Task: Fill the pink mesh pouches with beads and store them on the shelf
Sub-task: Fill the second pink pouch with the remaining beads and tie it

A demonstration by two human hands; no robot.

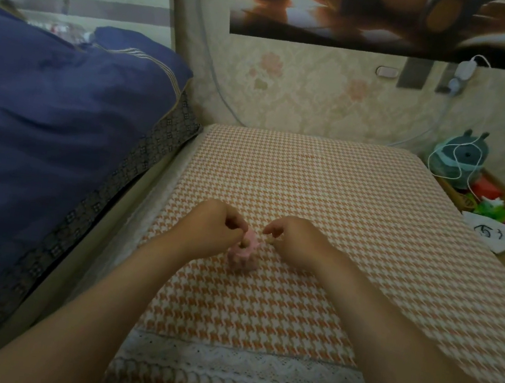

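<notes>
A small pink mesh pouch [243, 253] sits bunched on the orange-and-white houndstooth table [309, 182], near the middle. My left hand [213, 228] pinches the pouch's gathered top on its left side, fingers curled. Just to the right of the pouch, my right hand [294, 239] has curled fingers and pinches something small and pale at the pouch's neck, possibly a drawstring end; it is too small to tell. No loose beads show on the cloth. The pouch's contents are hidden by the mesh and my fingers.
A bed with a dark blue quilt [56, 122] borders the table on the left. At the right edge sit a plush toy [458, 159] wrapped in a white cable, colourful items [496, 211] in a box, and a white paper [490, 235]. Wallpapered wall stands behind.
</notes>
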